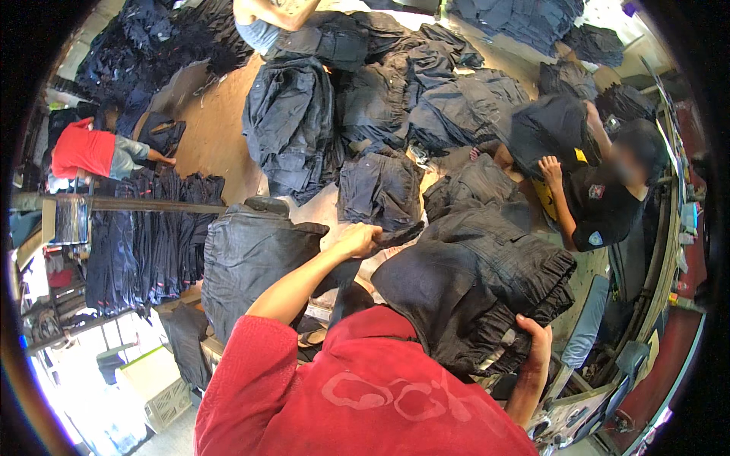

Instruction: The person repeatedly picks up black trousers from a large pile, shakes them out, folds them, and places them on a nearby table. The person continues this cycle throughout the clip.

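My left hand (357,240) is closed on the edge of a dark piece of cloth (401,236), which sticks out to the right of my fist. Just beyond it lies a folded dark garment (379,188). In front of my chest rests a thick stack of black pants (475,266) with gathered elastic waistbands at its right end. My right hand (535,337) grips that waistband end, fingertips on top and the thumb side partly hidden. Left of my left forearm sits another stack of folded black pants (262,262).
More dark garment piles (289,121) cover the table ahead. At the right, a person in a black shirt (604,197) handles dark cloth. A person in red (84,148) bends at the far left, near jeans hanging on a rail (160,204). Another person (262,23) works at the back.
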`<state>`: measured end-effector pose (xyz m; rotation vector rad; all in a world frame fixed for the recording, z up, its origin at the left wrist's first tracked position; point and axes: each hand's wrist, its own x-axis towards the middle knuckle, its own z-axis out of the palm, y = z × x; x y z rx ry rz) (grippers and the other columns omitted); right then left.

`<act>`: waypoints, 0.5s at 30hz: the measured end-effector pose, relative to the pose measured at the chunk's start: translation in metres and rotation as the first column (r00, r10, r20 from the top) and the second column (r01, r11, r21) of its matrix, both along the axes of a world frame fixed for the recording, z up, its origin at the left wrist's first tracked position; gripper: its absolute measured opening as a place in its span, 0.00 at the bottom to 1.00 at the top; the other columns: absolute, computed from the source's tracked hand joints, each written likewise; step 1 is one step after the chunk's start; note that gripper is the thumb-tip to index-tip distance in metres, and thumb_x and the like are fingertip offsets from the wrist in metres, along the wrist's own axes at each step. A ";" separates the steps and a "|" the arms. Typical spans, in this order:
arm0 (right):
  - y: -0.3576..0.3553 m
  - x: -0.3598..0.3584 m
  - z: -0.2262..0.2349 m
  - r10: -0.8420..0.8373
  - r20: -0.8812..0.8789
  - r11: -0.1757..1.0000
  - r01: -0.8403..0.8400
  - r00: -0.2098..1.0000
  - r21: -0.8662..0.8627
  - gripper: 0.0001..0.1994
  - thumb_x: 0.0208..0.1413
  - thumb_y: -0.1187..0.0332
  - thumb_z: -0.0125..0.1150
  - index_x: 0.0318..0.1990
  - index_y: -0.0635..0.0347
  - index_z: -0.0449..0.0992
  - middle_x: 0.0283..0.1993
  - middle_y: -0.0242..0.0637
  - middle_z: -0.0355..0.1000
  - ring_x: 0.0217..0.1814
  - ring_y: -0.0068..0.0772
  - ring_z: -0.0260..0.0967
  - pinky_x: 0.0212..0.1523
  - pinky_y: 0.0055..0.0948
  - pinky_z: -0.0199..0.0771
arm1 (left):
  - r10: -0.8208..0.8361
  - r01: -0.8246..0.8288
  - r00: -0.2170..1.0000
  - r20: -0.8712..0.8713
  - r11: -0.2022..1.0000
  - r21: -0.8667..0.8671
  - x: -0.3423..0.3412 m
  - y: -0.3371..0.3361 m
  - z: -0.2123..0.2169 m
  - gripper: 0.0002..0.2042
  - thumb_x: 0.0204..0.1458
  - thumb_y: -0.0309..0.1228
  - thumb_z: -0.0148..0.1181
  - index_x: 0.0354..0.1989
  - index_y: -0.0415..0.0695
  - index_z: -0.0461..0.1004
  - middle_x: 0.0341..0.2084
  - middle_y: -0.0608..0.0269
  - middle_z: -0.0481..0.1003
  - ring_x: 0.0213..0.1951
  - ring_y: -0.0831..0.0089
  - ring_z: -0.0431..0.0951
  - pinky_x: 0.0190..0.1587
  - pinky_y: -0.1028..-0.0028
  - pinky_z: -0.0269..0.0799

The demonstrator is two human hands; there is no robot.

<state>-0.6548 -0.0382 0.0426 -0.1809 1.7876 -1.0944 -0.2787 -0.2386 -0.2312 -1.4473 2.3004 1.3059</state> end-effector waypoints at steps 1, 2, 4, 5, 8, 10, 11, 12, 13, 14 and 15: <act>0.004 -0.001 0.001 -0.013 -0.002 1.000 0.013 1.000 0.006 0.25 0.47 0.73 0.70 0.56 0.65 0.77 0.47 0.36 0.80 0.45 0.36 0.78 0.50 0.35 0.78 | -0.002 0.002 0.999 -0.032 1.000 0.015 0.001 -0.007 -0.014 0.13 0.51 0.30 0.69 0.45 0.43 0.79 0.39 0.50 0.85 0.44 0.50 0.85 0.46 0.56 0.78; 0.004 -0.001 -0.001 -0.028 0.007 1.000 0.028 1.000 0.007 0.25 0.47 0.73 0.70 0.56 0.65 0.77 0.47 0.36 0.80 0.46 0.36 0.78 0.51 0.35 0.78 | 0.001 0.002 0.998 -0.067 0.999 0.043 0.003 -0.016 -0.028 0.13 0.52 0.30 0.69 0.46 0.43 0.79 0.40 0.51 0.85 0.45 0.50 0.85 0.46 0.57 0.78; 0.005 -0.001 -0.002 -0.034 0.030 0.999 0.033 0.999 0.009 0.27 0.46 0.74 0.70 0.58 0.65 0.76 0.50 0.37 0.79 0.49 0.38 0.78 0.55 0.35 0.77 | -0.012 0.020 0.997 -0.080 0.995 0.101 0.005 -0.030 -0.053 0.14 0.53 0.31 0.72 0.46 0.44 0.79 0.43 0.53 0.85 0.48 0.54 0.85 0.48 0.58 0.78; 0.006 -0.002 -0.001 -0.036 0.040 0.999 0.036 0.999 0.016 0.27 0.46 0.75 0.70 0.58 0.65 0.76 0.51 0.38 0.79 0.50 0.38 0.77 0.55 0.36 0.77 | -0.022 0.032 0.996 -0.086 0.992 0.120 0.005 -0.037 -0.064 0.14 0.53 0.31 0.72 0.46 0.44 0.79 0.44 0.53 0.85 0.49 0.54 0.85 0.49 0.58 0.78; 0.003 0.000 -0.005 -0.038 0.070 0.995 0.044 0.997 -0.087 0.28 0.46 0.77 0.67 0.60 0.67 0.75 0.53 0.39 0.79 0.52 0.41 0.78 0.57 0.36 0.77 | -0.080 0.089 0.992 -0.095 0.991 0.099 0.003 -0.075 -0.090 0.14 0.52 0.32 0.73 0.46 0.46 0.80 0.43 0.55 0.85 0.48 0.54 0.85 0.50 0.57 0.78; 0.005 -0.003 -0.004 -0.008 0.070 0.996 0.013 0.998 -0.085 0.29 0.46 0.77 0.67 0.61 0.67 0.74 0.54 0.39 0.79 0.52 0.41 0.78 0.58 0.37 0.77 | -0.019 0.020 0.998 0.058 1.000 -0.022 -0.002 -0.118 -0.095 0.20 0.51 0.30 0.73 0.53 0.47 0.79 0.52 0.54 0.83 0.55 0.52 0.81 0.57 0.57 0.76; 0.005 -0.004 -0.004 -0.007 0.028 0.999 0.008 1.000 -0.034 0.30 0.46 0.77 0.67 0.61 0.67 0.74 0.54 0.39 0.79 0.52 0.41 0.78 0.58 0.37 0.77 | 0.091 -0.129 0.988 -0.126 0.931 -0.342 0.000 -0.139 -0.093 0.24 0.51 0.30 0.72 0.58 0.46 0.77 0.55 0.50 0.80 0.58 0.49 0.79 0.61 0.56 0.74; 0.004 -0.006 -0.005 -0.015 0.004 1.000 0.015 1.000 0.003 0.30 0.46 0.77 0.67 0.61 0.67 0.74 0.54 0.39 0.79 0.52 0.41 0.78 0.58 0.37 0.77 | 0.165 -0.300 0.946 -0.281 0.773 -0.558 0.003 -0.157 -0.086 0.28 0.51 0.31 0.72 0.63 0.45 0.74 0.58 0.45 0.78 0.60 0.47 0.77 0.65 0.55 0.72; 0.004 -0.007 -0.004 -0.008 0.018 1.000 0.008 1.000 -0.006 0.30 0.46 0.77 0.67 0.61 0.67 0.73 0.55 0.40 0.79 0.53 0.41 0.78 0.58 0.37 0.77 | 0.360 -0.426 0.903 -0.233 0.688 -0.588 -0.004 -0.177 -0.075 0.37 0.51 0.32 0.73 0.71 0.41 0.65 0.67 0.40 0.69 0.67 0.46 0.70 0.70 0.55 0.65; 0.002 -0.007 -0.005 -0.029 0.024 1.000 0.029 0.999 0.012 0.30 0.46 0.77 0.68 0.62 0.67 0.73 0.55 0.40 0.79 0.53 0.41 0.78 0.58 0.37 0.77 | 0.479 -0.566 0.822 -0.308 0.632 -0.528 -0.007 -0.198 -0.059 0.39 0.51 0.31 0.73 0.73 0.42 0.61 0.68 0.40 0.67 0.68 0.46 0.68 0.72 0.55 0.62; 0.001 -0.008 -0.004 0.015 0.015 1.000 -0.015 1.000 0.009 0.30 0.46 0.76 0.68 0.62 0.67 0.73 0.55 0.40 0.79 0.53 0.41 0.78 0.58 0.38 0.77 | 0.446 -0.605 0.796 -0.409 0.574 -0.552 -0.007 -0.206 -0.038 0.38 0.51 0.32 0.73 0.71 0.42 0.64 0.67 0.42 0.69 0.68 0.47 0.69 0.71 0.55 0.63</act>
